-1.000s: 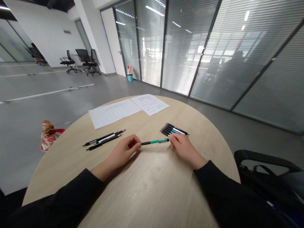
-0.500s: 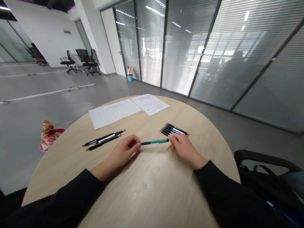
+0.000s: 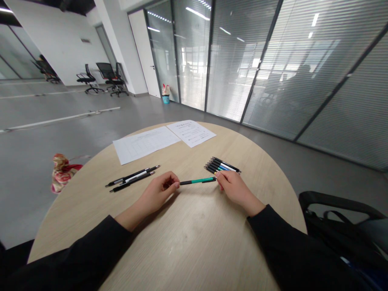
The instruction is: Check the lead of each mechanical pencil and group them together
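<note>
A green and black pen [image 3: 198, 181] lies crosswise between my hands, just over the round wooden table [image 3: 182, 246]. My left hand [image 3: 163, 189] is closed, its fingertips pinching the pen's dark end. At the other end, my right hand [image 3: 232, 185] pinches the tip with the clip. Just beyond the right hand is a row of several pens [image 3: 222, 165], side by side, partly hidden by the fingers. To the left of my left hand lie a few black and black-and-white pens [image 3: 133, 178], close together at a slant.
Two printed paper sheets [image 3: 145, 143] lie at the table's far side. A black chair [image 3: 336, 206] stands close by on the right. Left of the table, a red and cream cloth-like bundle [image 3: 63, 171] is near the floor. Glass partitions [image 3: 236, 60] rise behind the table.
</note>
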Motion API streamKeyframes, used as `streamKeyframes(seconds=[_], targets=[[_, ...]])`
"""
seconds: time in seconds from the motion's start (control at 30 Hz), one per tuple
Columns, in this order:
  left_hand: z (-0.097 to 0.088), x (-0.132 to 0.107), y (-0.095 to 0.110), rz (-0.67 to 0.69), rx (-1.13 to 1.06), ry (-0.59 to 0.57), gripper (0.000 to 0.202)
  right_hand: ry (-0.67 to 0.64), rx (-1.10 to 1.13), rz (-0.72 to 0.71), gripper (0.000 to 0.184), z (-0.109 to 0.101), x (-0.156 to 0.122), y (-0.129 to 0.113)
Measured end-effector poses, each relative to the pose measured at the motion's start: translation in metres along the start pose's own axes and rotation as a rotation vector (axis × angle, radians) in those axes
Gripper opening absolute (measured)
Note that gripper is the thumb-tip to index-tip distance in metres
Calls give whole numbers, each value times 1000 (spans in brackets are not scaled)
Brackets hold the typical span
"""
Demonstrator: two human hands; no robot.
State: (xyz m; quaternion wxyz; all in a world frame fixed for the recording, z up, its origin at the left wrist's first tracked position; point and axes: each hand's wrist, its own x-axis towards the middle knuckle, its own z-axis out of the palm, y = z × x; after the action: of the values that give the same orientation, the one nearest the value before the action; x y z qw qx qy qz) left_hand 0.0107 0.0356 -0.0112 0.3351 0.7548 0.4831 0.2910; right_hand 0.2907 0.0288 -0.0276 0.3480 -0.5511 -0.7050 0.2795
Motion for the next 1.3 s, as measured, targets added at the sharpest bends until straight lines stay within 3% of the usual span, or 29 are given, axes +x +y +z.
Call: streamKeyframes(seconds=[1.3], targets=[[0, 0, -2, 2, 5, -14, 24, -30, 98, 51, 50, 4, 0, 8]])
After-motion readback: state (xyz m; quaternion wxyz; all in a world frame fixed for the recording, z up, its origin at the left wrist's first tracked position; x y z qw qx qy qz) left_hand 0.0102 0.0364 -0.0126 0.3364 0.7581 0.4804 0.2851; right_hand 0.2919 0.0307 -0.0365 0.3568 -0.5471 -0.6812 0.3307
